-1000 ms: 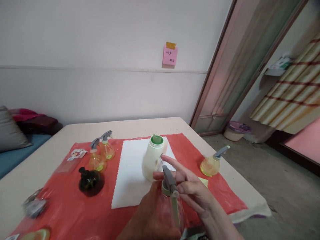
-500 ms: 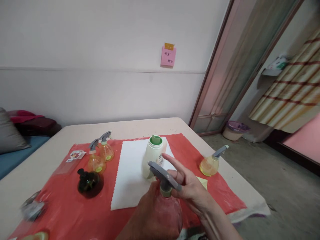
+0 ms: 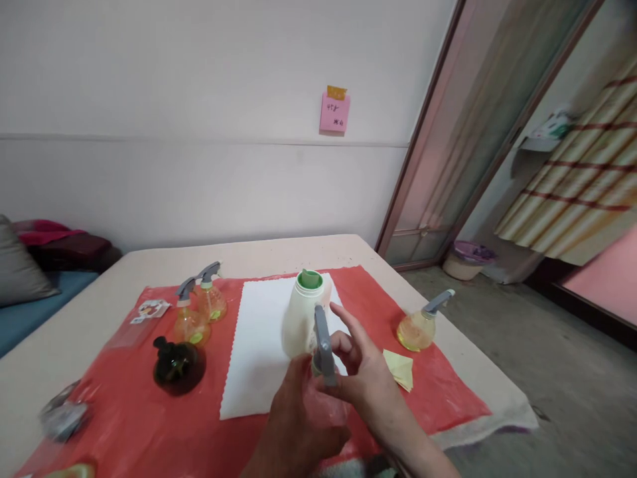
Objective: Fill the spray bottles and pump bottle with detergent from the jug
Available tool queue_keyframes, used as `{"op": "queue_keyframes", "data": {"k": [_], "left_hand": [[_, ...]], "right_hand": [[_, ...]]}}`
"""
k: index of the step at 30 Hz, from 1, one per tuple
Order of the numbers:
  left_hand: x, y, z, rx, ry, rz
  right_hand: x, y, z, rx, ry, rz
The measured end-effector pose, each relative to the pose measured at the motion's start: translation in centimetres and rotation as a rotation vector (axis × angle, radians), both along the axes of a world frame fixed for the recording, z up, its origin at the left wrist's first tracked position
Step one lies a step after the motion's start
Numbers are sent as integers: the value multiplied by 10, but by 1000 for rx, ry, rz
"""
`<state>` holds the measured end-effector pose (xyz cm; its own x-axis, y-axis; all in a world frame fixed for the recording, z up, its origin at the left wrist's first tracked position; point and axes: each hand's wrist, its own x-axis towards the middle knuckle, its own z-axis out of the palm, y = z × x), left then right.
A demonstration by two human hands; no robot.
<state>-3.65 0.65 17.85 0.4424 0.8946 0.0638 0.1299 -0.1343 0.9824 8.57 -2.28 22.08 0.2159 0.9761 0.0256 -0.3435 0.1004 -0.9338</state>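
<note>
Wrapped around the body of a clear, pinkish spray bottle (image 3: pixel 326 406) is my left hand (image 3: pixel 291 421), its thumb up by the neck. My right hand (image 3: pixel 371 382) grips the grey trigger head (image 3: pixel 323 342) from the right, thumb at its lower end and index finger stretched forward. The fingers partly hide the bottle. Just behind it, a wide-mouthed white bottle (image 3: pixel 297 322) with a green opening stands on a white cloth (image 3: pixel 249 378).
Two orange spray bottles (image 3: pixel 192 326) and a dark round bottle (image 3: pixel 178 366) stand left on the red sheet (image 3: pixel 134 411). A yellow spray bottle (image 3: pixel 417 330) and pale yellow paper notes (image 3: pixel 399 368) are at right. A clear plastic package (image 3: pixel 64 415) lies near the left edge.
The grey trigger head has turned from pointing left to pointing away from me. Both hands and the spray bottle have shifted slightly, uncovering more of the yellow notes.
</note>
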Motion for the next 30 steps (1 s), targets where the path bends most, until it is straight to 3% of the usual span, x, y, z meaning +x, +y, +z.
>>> {"op": "queue_keyframes", "data": {"k": [4, 8, 11, 14, 18, 23, 30], "left_hand": [[2, -7, -3, 10, 91, 115], [5, -9, -4, 36, 116, 192], [8, -7, -4, 124, 145, 248], [11, -4, -8, 168, 178, 317], [14, 0, -23, 179, 141, 291], [6, 1, -37, 166, 57, 240], [2, 15, -39, 206, 34, 300]], "right_hand": [[-21, -2, -4, 12, -79, -190], [-29, -1, -14, 151, -171, -311], [-26, 1, -16, 220, -231, -319], [-21, 2, -12, 188, -362, -257], [-10, 0, -1, 139, -416, -185], [37, 4, 5, 131, -490, -386], [133, 66, -40, -115, -675, -853]]}}
